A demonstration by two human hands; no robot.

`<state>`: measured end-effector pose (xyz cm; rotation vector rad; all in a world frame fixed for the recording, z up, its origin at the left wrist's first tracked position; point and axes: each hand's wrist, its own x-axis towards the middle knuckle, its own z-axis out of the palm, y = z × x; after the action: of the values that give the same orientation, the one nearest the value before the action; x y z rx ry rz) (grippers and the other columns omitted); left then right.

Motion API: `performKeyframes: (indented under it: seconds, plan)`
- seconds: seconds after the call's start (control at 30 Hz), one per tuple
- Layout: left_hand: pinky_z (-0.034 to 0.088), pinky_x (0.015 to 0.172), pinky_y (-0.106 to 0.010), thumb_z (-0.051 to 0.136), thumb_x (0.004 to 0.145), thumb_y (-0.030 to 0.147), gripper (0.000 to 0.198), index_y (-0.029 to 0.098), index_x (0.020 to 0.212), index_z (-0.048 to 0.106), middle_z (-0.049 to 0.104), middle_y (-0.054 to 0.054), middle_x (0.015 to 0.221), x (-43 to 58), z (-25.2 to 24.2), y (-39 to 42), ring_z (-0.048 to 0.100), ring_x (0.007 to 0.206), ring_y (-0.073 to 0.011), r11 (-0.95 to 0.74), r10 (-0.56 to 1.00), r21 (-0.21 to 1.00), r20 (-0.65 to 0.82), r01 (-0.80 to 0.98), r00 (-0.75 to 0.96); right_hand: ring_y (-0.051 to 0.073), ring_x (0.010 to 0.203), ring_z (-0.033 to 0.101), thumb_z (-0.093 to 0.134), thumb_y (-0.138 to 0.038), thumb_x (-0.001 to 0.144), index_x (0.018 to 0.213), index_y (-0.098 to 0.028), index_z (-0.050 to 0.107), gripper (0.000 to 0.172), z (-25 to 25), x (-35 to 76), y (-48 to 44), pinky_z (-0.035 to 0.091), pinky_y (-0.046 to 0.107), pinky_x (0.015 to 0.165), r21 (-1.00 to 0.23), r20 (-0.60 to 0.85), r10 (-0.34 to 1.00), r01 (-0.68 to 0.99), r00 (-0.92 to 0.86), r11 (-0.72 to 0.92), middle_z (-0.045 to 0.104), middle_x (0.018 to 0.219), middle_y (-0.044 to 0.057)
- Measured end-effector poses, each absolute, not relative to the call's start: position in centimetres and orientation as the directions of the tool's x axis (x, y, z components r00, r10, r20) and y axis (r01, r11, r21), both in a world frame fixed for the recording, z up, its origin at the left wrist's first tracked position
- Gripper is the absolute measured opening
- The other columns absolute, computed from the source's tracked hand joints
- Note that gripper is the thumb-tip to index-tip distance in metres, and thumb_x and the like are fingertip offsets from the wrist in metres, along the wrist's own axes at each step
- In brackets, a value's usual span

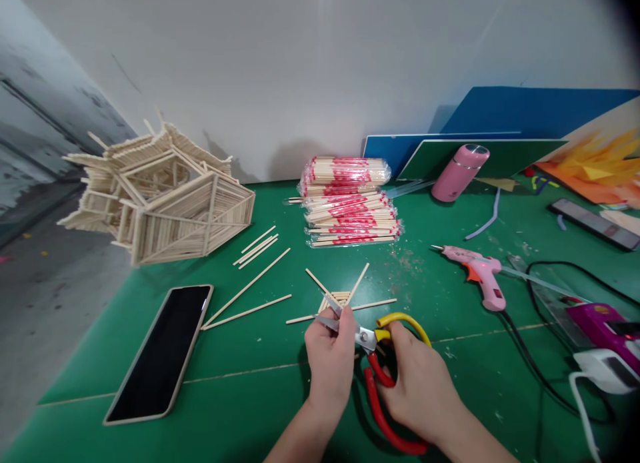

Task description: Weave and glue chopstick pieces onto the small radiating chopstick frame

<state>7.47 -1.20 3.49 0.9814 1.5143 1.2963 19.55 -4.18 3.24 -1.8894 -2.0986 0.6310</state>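
Observation:
My right hand [420, 380] grips scissors [368, 338] with one yellow and one red handle. Their handles are spread and the blades part around the spot where my left hand [331, 356] is pinched. Between my left fingers is a star-like piece of thin wooden sticks [357, 284], its arms reaching out over the green table; my fingers and the blades hide its near part. Short sticks sit side by side at its middle. Left of it lie two longer loose sticks [250, 286] and a few short sticks [257, 250].
A lantern-like stick structure [195, 216] stands at the back left, above a phone [160, 356]. Wrapped stick bundles [353, 210] lie by the wall. On the right are a pink glue gun [480, 273] with its cord, a pink bottle [459, 173] and a second phone [595, 223].

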Motion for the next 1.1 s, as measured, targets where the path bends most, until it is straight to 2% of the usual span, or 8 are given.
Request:
performKeyframes:
  seconds: [0.17, 0.33, 0.63, 0.8, 0.97, 1.03, 1.1]
  plan:
    - [0.029, 0.043, -0.018, 0.05, 0.075, 0.034, 0.031, 0.017, 0.051, 0.041, 0.035, 0.006, 0.049, 7.6, 3.7, -1.3, 0.032, 0.046, -0.0069, 0.131, 0.944, 0.991, -0.125, -0.002, -0.305, 0.019, 0.063, 0.057, 0.048, -0.015, 0.064, 0.088, -0.018, 0.043, 0.024, 3.1, 19.5, -4.3, 0.035, 0.025, 0.052, -0.487, -0.12, 0.984, 0.872, -0.132, 0.058, 0.06, 0.072, 0.003]
    - [0.028, 0.04, -0.018, 0.051, 0.074, 0.034, 0.032, 0.018, 0.05, 0.037, 0.033, 0.007, 0.047, 7.9, 4.4, -1.6, 0.032, 0.043, -0.0062, 0.124, 0.953, 0.992, -0.126, -0.024, -0.275, 0.017, 0.063, 0.059, 0.041, -0.012, 0.068, 0.086, -0.019, 0.042, 0.02, 2.7, 19.6, -4.3, 0.038, 0.023, 0.053, -0.557, -0.13, 0.983, 0.83, -0.132, 0.038, 0.062, 0.071, 0.003]
    - [0.035, 0.05, -0.018, 0.048, 0.078, 0.035, 0.024, 0.016, 0.065, 0.051, 0.049, 0.003, 0.058, 7.4, 4.1, -0.9, 0.043, 0.053, -0.0089, 0.098, 0.96, 0.995, -0.099, -0.018, -0.263, 0.022, 0.068, 0.059, 0.046, -0.024, 0.073, 0.092, -0.018, 0.041, 0.02, 3.5, 20.7, -3.4, 0.041, 0.028, 0.052, -0.38, -0.031, 0.992, 0.92, -0.12, 0.099, 0.06, 0.075, 0.005]
    - [0.03, 0.048, -0.018, 0.045, 0.08, 0.034, 0.027, 0.017, 0.059, 0.045, 0.039, 0.005, 0.055, 6.8, 4.2, -0.6, 0.035, 0.051, -0.0081, 0.089, 0.944, 0.996, -0.081, 0.009, -0.32, 0.02, 0.069, 0.057, 0.051, -0.028, 0.071, 0.091, -0.018, 0.045, 0.023, 3.8, 20.9, -3.9, 0.043, 0.029, 0.055, -0.434, -0.041, 0.993, 0.897, -0.112, 0.083, 0.059, 0.078, 0.004]
    - [0.026, 0.047, -0.019, 0.038, 0.084, 0.033, 0.032, 0.018, 0.056, 0.041, 0.035, 0.005, 0.055, 4.4, 4.6, 0.7, 0.032, 0.051, -0.0085, 0.071, 0.929, 0.997, -0.056, 0.027, -0.366, 0.02, 0.081, 0.057, 0.053, -0.032, 0.071, 0.094, -0.019, 0.051, 0.026, 3.7, 22.9, -3.2, 0.046, 0.03, 0.067, -0.462, -0.011, 0.999, 0.886, -0.046, 0.036, 0.059, 0.089, 0.006]
    - [0.026, 0.047, -0.02, 0.04, 0.083, 0.035, 0.031, 0.018, 0.057, 0.044, 0.038, 0.005, 0.056, 3.4, 4.9, 0.7, 0.032, 0.051, -0.0088, 0.087, 0.944, 0.996, -0.071, 0.034, -0.323, 0.019, 0.08, 0.058, 0.051, -0.034, 0.072, 0.099, -0.018, 0.051, 0.031, 3.2, 24.7, -2.3, 0.046, 0.03, 0.067, -0.419, 0.0, 0.999, 0.907, 0.049, -0.045, 0.059, 0.092, 0.006]
    - [0.026, 0.048, -0.02, 0.042, 0.082, 0.037, 0.03, 0.018, 0.061, 0.05, 0.04, 0.004, 0.056, 2.7, 5.5, 0.4, 0.034, 0.051, -0.0093, 0.135, 0.98, 0.984, -0.115, 0.117, -0.162, 0.02, 0.075, 0.059, 0.05, -0.037, 0.073, 0.102, -0.016, 0.051, 0.036, 2.6, 26.7, -1.5, 0.047, 0.031, 0.062, -0.319, 0.02, 0.989, 0.939, 0.144, -0.13, 0.06, 0.086, 0.007]
